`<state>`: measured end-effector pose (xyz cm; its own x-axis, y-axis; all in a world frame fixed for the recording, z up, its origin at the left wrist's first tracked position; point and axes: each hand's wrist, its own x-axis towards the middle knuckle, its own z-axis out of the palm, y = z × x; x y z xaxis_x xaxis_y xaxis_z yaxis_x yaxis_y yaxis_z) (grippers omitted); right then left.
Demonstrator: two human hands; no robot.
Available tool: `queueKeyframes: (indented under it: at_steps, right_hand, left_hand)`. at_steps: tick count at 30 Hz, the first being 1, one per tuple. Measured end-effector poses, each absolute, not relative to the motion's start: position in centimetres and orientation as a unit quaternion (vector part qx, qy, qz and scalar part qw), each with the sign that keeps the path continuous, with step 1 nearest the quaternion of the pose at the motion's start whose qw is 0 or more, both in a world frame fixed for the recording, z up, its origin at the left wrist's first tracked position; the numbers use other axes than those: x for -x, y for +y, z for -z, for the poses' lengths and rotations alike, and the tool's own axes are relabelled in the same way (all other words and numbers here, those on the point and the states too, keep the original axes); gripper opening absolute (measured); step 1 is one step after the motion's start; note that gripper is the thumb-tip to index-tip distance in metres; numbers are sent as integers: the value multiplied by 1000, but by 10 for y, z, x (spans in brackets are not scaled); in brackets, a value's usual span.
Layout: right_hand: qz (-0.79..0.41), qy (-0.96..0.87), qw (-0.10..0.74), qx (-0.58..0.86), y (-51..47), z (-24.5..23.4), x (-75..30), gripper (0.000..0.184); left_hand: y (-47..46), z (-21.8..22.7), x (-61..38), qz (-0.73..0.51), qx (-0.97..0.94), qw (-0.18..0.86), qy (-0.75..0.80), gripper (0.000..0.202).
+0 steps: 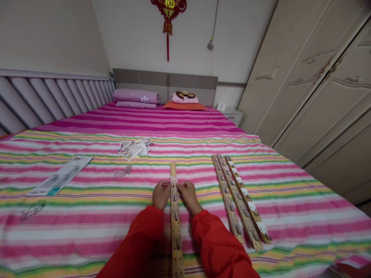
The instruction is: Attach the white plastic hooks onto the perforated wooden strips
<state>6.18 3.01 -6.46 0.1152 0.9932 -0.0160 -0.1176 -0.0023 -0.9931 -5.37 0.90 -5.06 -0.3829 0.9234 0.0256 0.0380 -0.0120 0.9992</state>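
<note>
1. Strip (175, 226): centre, running near to far between both hands.
2. Left hand (161, 195), right hand (188, 194): fingertips meet at its far fitting (173, 180); firm grip cannot be confirmed.
3. Advised: steady strip, even two-sided pressure.

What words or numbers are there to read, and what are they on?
No text reads clearly.
Red wall hanging: a gold character, cut off at the top and unclear.
Long flat package: tiny marks, too small to read.
Crumpled packets: any print is too small and blurred.
</note>
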Motion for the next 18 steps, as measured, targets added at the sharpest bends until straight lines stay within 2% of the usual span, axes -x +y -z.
queueKeyframes:
  at_steps: [11,18]
  right_hand:
    - [-549,-395,553,487,34,63,-61,18]
    - [-557,-379,560,483,35,62,-60,23]
  left_hand:
    - [13,51,55,-577,-395,398,594,25]
    - [18,54,55,-608,-394,380,574,19]
